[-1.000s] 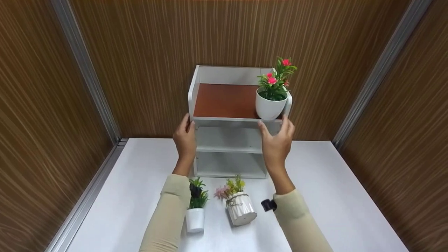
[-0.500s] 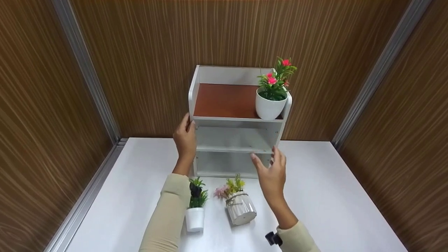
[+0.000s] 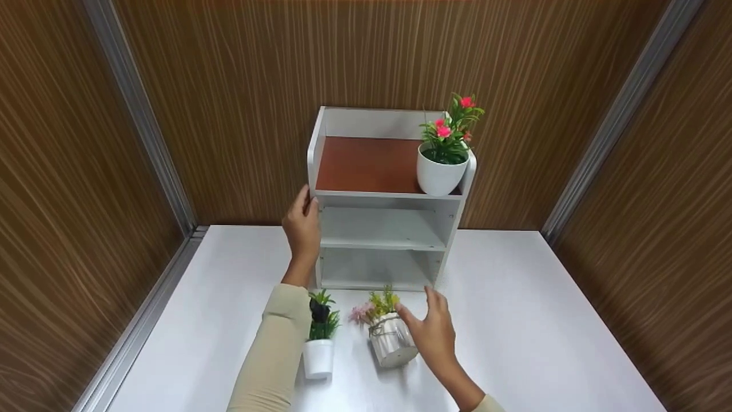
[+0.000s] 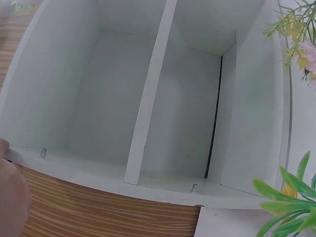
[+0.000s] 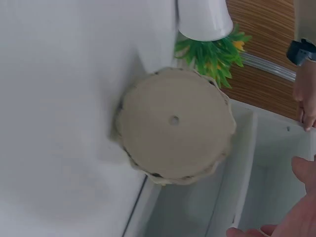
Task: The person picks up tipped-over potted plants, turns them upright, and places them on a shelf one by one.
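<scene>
On white tabletop [image 3: 514, 309], facing white shelf unit [image 3: 377, 226] | could topple pink-flowered pot [image 3: 440, 175] off its front right edge by jolting | could roll twine-tied pot [image 3: 388, 341], lying tipped in front, by brushing it | clasping shelf side with left hand [image 3: 303, 229] | holding right hand [image 3: 436, 335] near twine-tied pot, fingers apart, empty | no legible brands, labels, writing

In the head view, smooth laminate-looking board makes the shelf unit [image 3: 382, 249]; satin wood-grain panelling [image 3: 366, 57] rises at 12 o'clock, dull metal rails [image 3: 147, 126] run at 10 and 2. At 2 o'clock, the flower pot [image 3: 441, 176] looks like glossy plastic; at 6, the container [image 3: 392, 342] looks ridged, bound in fibrous twine [image 3: 376, 329]. The sleeve [image 3: 274, 343] at 7 is matt cloth, the tabletop [image 3: 514, 320] smooth
</scene>
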Demonstrator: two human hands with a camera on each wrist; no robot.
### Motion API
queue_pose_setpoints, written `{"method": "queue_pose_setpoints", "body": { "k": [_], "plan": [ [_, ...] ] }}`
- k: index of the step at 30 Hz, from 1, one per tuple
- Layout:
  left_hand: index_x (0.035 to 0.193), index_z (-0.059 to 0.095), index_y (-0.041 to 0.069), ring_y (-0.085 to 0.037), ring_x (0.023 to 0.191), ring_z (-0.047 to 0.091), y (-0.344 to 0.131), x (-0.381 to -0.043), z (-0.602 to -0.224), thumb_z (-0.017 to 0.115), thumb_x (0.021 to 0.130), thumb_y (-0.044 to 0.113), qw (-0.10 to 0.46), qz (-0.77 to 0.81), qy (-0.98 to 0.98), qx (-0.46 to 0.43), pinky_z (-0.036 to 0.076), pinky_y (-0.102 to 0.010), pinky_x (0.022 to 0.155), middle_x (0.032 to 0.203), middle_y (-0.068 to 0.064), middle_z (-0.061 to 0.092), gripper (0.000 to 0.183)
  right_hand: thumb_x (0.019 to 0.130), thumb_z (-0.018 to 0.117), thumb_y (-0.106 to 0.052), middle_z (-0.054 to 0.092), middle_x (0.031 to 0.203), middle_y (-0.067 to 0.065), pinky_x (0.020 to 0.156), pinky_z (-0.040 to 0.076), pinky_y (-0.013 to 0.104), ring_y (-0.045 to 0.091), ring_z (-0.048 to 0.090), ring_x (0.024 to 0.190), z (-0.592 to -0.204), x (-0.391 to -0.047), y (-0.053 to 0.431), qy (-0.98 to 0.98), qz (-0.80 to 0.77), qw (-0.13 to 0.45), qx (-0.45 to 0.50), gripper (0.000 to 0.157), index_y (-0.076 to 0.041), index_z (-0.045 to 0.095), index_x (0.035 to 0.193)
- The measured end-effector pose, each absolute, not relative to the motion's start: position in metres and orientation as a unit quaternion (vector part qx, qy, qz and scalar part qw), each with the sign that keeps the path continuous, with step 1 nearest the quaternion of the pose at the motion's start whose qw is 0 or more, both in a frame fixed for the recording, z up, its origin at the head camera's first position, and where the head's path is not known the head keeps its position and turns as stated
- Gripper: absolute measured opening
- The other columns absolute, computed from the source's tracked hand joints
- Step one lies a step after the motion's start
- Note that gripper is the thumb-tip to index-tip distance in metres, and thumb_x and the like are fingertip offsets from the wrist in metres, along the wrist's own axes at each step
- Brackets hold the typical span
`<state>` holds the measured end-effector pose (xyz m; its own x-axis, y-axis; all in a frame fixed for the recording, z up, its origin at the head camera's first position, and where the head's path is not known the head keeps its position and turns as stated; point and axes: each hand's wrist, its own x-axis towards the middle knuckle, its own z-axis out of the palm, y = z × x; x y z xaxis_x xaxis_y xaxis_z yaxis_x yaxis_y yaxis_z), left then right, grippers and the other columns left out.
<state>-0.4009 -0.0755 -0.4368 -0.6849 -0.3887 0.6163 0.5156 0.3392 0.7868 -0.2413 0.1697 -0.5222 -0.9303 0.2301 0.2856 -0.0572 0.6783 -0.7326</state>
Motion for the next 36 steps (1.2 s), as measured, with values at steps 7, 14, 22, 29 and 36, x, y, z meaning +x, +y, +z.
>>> {"method": "queue_pose_setpoints", "body": {
  "k": [7, 14, 22, 29, 36],
  "plan": [
    [0.140, 0.059, 0.005, -0.020, 0.123, 0.063, -0.077, -0.401, -0.436, 0.061, 0.101, 0.011, 0.396, -0.567, -0.721, -0.038, 0.055, -0.031, 0.100, 0.136, -0.012, 0.065, 0.039, 0.088, 0.073, -0.054, 0.052, 0.142, 0.024, 0.100, 0.049, 0.058, 0.043, 0.053, 0.130, -0.544, -0.237, 0.163, -0.915, 0.378, 0.133, -0.047, 0.082, 0.002, 0.050, 0.143],
    [0.141, 0.059, 0.007, -0.019, 0.121, 0.064, -0.078, -0.401, -0.437, 0.061, 0.101, 0.011, 0.399, -0.566, -0.720, -0.040, 0.055, -0.029, 0.098, 0.136, -0.012, 0.065, 0.040, 0.085, 0.073, -0.059, 0.058, 0.135, 0.026, 0.092, 0.054, 0.057, 0.042, 0.060, 0.120, -0.558, -0.235, 0.157, -0.937, 0.339, 0.072, -0.038, 0.086, 0.006, 0.054, 0.138],
    [0.143, 0.056, 0.004, -0.020, 0.124, 0.062, -0.076, -0.400, -0.437, 0.060, 0.102, 0.012, 0.393, -0.580, -0.712, -0.049, 0.056, -0.030, 0.097, 0.138, -0.013, 0.063, 0.042, 0.082, 0.074, -0.063, 0.062, 0.131, 0.027, 0.089, 0.056, 0.055, 0.041, 0.064, 0.116, -0.561, -0.237, 0.160, -0.949, 0.313, 0.028, -0.034, 0.093, 0.010, 0.054, 0.136],
    [0.144, 0.056, 0.007, -0.019, 0.125, 0.061, -0.076, -0.401, -0.438, 0.060, 0.102, 0.013, 0.385, -0.585, -0.712, -0.047, 0.055, -0.028, 0.098, 0.139, -0.011, 0.062, 0.042, 0.081, 0.075, -0.062, 0.064, 0.130, 0.027, 0.089, 0.056, 0.055, 0.042, 0.064, 0.115, -0.560, -0.238, 0.162, -0.952, 0.303, -0.008, -0.049, 0.097, 0.011, 0.051, 0.139],
    [0.142, 0.057, 0.004, -0.020, 0.124, 0.062, -0.076, -0.401, -0.438, 0.060, 0.102, 0.012, 0.389, -0.587, -0.709, -0.046, 0.056, -0.030, 0.096, 0.139, -0.012, 0.063, 0.041, 0.080, 0.077, -0.058, 0.067, 0.125, 0.026, 0.085, 0.057, 0.052, 0.039, 0.068, 0.107, -0.560, -0.241, 0.164, -0.950, 0.310, -0.016, -0.046, 0.093, 0.012, 0.053, 0.137]
  ]
}}
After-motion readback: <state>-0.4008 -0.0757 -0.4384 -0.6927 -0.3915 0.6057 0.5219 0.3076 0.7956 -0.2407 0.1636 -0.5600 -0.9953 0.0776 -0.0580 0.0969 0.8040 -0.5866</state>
